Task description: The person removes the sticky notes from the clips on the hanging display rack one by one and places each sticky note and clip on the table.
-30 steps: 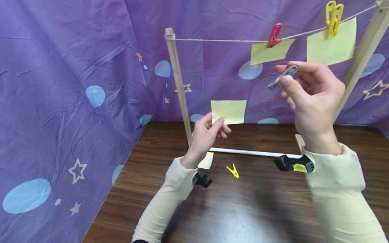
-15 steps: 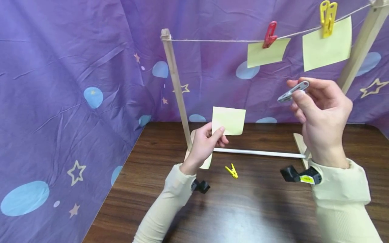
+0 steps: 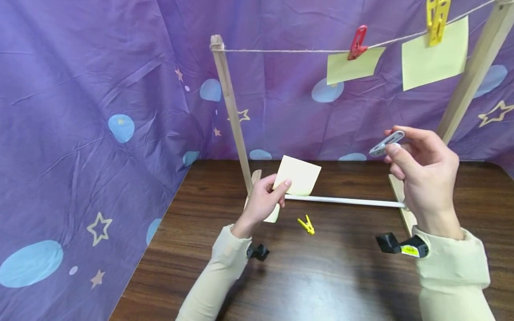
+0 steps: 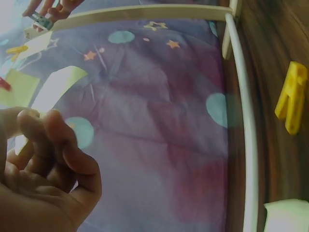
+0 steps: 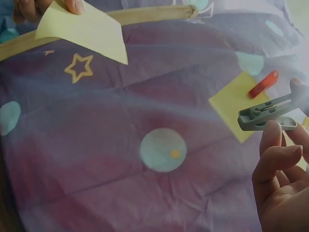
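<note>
Between thumb and fingers, my left hand (image 3: 263, 198) pinches a pale yellow sticky note (image 3: 299, 175) by its lower left corner, tilted above the table. My right hand (image 3: 427, 174) holds a grey clothespin (image 3: 386, 143) between thumb and fingertips, well to the right of the note. In the right wrist view the clothespin (image 5: 265, 115) points its jaws leftward. Above the hands, a string (image 3: 281, 51) carries one note (image 3: 355, 67) under a red clothespin (image 3: 357, 42) and another note (image 3: 435, 55) under a yellow clothespin (image 3: 437, 22).
A yellow clothespin (image 3: 307, 225) lies on the dark wooden table (image 3: 313, 276). Another note (image 3: 273, 214) lies near the frame's left foot, partly hidden by the left hand. Wooden posts (image 3: 230, 107) bear the string, and a white rod (image 3: 345, 201) joins their feet. Purple cloth (image 3: 132, 178) hangs behind.
Both hands have come down, the left with its note and the right with the grey clothespin. The left note has tilted. The hung notes stay clipped on the string.
</note>
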The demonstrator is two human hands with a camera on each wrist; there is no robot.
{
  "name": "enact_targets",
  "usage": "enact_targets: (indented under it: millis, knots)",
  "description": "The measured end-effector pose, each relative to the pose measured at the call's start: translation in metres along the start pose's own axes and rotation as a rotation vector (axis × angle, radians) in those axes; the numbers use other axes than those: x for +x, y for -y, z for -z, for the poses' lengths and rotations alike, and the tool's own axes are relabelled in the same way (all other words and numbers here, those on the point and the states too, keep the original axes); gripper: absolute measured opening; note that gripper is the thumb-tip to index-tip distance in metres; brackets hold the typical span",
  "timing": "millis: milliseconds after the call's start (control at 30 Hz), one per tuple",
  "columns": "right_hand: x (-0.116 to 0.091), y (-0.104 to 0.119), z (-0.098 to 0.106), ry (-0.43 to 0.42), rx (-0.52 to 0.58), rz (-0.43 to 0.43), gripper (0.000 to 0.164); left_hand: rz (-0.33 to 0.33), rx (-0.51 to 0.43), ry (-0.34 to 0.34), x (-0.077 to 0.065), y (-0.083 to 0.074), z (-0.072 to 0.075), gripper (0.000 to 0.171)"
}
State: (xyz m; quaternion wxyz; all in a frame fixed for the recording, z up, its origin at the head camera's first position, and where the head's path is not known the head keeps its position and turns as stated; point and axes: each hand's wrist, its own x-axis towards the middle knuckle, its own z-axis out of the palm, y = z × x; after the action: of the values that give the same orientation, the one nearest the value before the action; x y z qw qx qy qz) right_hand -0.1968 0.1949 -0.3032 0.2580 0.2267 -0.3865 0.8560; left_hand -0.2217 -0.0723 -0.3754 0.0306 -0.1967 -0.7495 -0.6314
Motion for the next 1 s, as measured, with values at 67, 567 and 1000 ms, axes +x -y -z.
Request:
enact_targets:
  millis: [67,567,1000]
  knots:
    - [-0.003,-0.003,0.006,0.007,-0.002,-0.01,0.031,0.005,0.008,0.013,-0.002,0.004,0.003,0.019]
    - [-0.026,-0.018,0.042,-0.04,-0.092,-0.126,0.033,0.018,0.236,0.105,-0.018,0.032,0.019,0.025]
    - [-0.037,-0.025,0.064,-0.029,-0.159,-0.168,0.032,0.018,0.212,0.218,-0.022,0.046,0.031,0.018]
